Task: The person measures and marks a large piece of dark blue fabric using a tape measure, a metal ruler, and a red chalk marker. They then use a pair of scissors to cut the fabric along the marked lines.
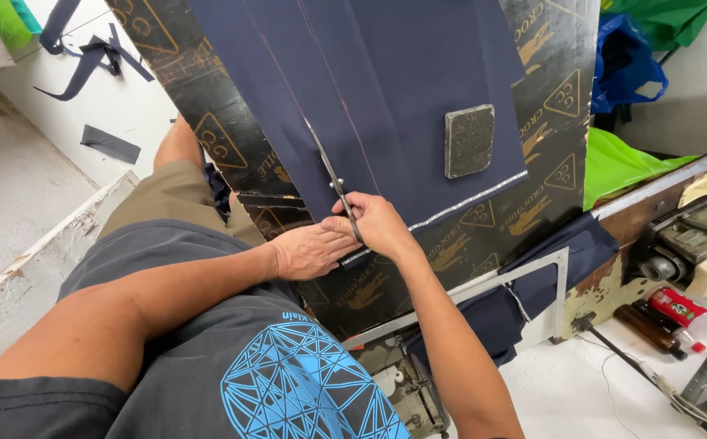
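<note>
The cloth (386,89) is the biggest thing here: a long sheet of dark navy fabric, smooth and matte, folded into flat lengthwise panels with faint chalk lines running down it and a pale speckled selvedge along its near edge. It lies spread on a black board (548,187), a glossy slab printed all over with gold marks and triangles, which shows on both sides of the cloth and below it.

On the cloth, toward its right side, sits a weight (469,141), a dull grey block, roughly square, with a rough pitted face. Below the cloth and past the board's edge, a metal square (561,293) with a pale, worn finish rests over another bundle of navy fabric (524,305). To the left of the cloth, dark offcuts (93,61) lie on the white floor.

At the cloth's near edge, the right hand (379,228) is closed around the handles of the scissors (331,175), long, slim steel blades pointing up the cloth along a chalk line; the blades look nearly together. The left hand (309,250) lies flat beside it, palm down, fingers touching the cloth's edge and holding nothing.
</note>
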